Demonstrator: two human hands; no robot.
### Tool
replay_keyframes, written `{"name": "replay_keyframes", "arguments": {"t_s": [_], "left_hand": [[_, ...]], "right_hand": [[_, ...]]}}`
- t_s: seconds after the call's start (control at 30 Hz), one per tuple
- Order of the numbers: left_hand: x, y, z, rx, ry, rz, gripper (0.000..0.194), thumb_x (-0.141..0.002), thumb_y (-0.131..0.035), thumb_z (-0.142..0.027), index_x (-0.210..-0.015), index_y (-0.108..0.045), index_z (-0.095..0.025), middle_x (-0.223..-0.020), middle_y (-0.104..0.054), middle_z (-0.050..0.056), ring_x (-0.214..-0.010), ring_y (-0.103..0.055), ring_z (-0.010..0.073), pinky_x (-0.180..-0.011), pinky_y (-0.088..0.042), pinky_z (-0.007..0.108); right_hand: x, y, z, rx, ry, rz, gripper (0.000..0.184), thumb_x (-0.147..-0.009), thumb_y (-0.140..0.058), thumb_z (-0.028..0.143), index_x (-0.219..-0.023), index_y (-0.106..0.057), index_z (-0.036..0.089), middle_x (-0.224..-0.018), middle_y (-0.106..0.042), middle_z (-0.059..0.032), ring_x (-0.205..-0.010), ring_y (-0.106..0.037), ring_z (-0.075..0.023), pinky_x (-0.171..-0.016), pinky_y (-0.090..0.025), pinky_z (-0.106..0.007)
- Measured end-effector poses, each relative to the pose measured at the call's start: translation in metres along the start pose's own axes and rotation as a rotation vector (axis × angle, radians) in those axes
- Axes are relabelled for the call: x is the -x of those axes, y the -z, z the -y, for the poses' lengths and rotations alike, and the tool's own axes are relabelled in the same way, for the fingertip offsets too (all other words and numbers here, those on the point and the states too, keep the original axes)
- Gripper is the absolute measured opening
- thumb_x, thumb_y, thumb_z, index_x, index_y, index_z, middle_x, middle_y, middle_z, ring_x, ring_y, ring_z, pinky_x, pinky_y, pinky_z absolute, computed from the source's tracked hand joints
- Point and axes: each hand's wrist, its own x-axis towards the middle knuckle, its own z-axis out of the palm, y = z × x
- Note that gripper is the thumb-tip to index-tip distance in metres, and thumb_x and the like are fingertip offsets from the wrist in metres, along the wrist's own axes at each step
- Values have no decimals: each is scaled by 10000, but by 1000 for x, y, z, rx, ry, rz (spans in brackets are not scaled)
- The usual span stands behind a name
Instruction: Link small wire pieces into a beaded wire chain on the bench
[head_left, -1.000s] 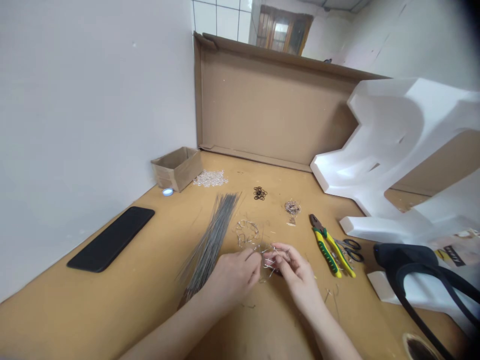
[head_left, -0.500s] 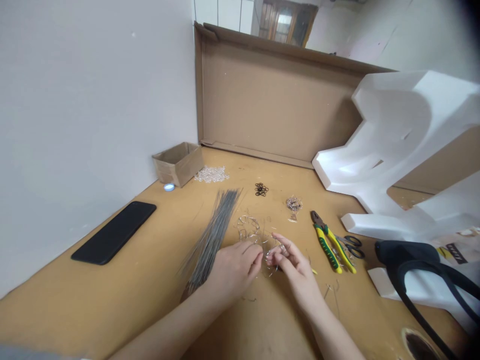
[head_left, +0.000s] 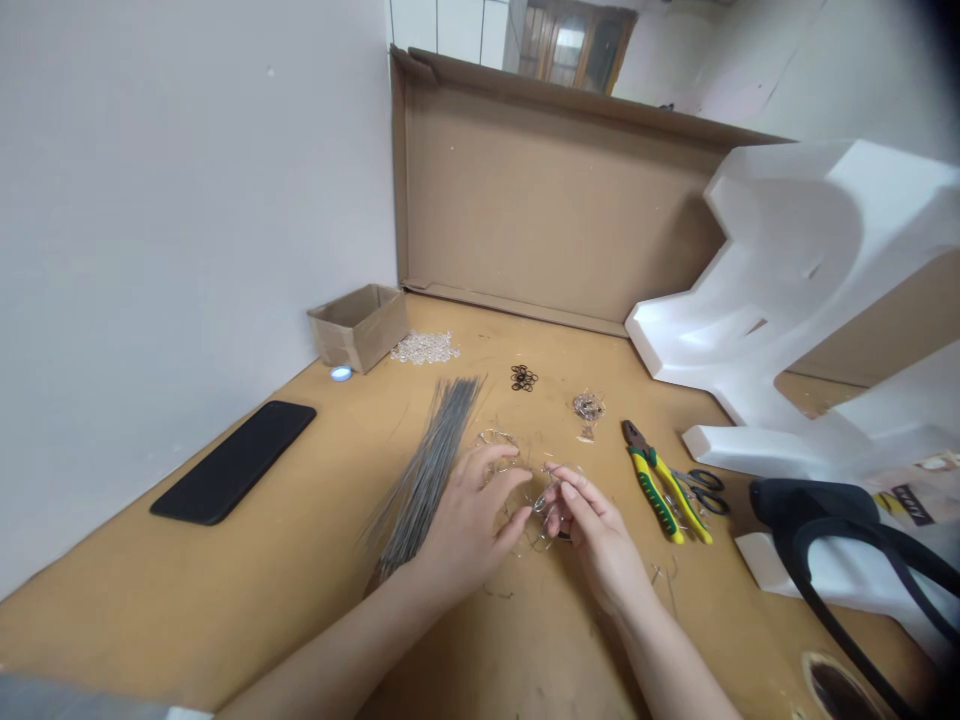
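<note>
My left hand point(head_left: 472, 520) rests on the tan table with its fingers spread, the fingertips over a tangle of thin bent wire pieces point(head_left: 501, 450). My right hand point(head_left: 592, 525) is beside it, its fingers pinched on a small silver wire piece point(head_left: 541, 499) that sits between the two hands. A bundle of straight grey wires point(head_left: 427, 470) lies just left of my left hand.
Yellow-green pliers point(head_left: 660, 485) and small scissors point(head_left: 701, 488) lie right of my hands. Black rings point(head_left: 522, 378), a small wire heap point(head_left: 587, 407), clear beads point(head_left: 424, 347), a small cardboard box point(head_left: 358, 325) and a black phone point(head_left: 234, 462) sit around. White foam blocks point(head_left: 787, 290) and a cardboard sheet point(head_left: 547, 200) stand behind.
My left hand has gone from curled to spread fingers and reached forward over the bent wires. My right hand stayed pinched on the wire piece. The view shifted slightly.
</note>
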Motion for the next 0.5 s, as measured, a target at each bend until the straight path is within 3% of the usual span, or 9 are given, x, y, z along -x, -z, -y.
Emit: {"name": "replay_keyframes", "arguments": {"t_s": [0.1, 0.2, 0.3, 0.4, 0.5], "left_hand": [[1, -2, 1, 113, 86, 36, 483, -758, -535, -177, -1214, -377, -208, -1282, -410, 112, -1192, -386, 228, -975, -356, 403], [3, -4, 2, 261, 187, 198, 555, -759, -536, -191, -1267, -315, -227, -1193, -516, 86, -1108, -479, 204, -927, -407, 381], [2, -4, 3, 367, 271, 244, 467, -757, -550, -211, -1199, -404, -239, -1058, -584, 52, -972, -549, 178, -841, -452, 336], [-1, -4, 3, 434, 344, 176, 245, -754, -554, -215, -1000, -541, -217, -1004, -580, 47, -919, -552, 167, -765, -461, 293], [-5, -5, 6, 570, 417, 107, 57, -752, -555, -224, -790, -561, -181, -922, -569, 45, -884, -547, 158, -697, -450, 252]], "right_hand": [[0, 2, 0, -21, -15, 11, 301, -791, -583, 396, -1017, -620, 201, -751, -561, -2, -522, -478, -90, -528, -363, -236], [1, 3, 0, 2, -22, 22, 304, -788, -590, 388, -1032, -617, 209, -769, -574, -6, -522, -470, -86, -540, -376, -236], [3, 1, 2, -14, -12, 25, 357, -753, -635, 371, -1081, -592, 236, -870, -605, -27, -675, -532, -133, -666, -423, -272], [5, -3, 5, -80, 8, 59, 427, -732, -649, 385, -1127, -565, 246, -1024, -602, -57, -898, -538, -199, -773, -421, -312], [4, -4, 8, -177, -10, 157, 409, -803, -524, 469, -1108, -582, 204, -1025, -619, -93, -950, -541, -229, -810, -404, -344]]}}
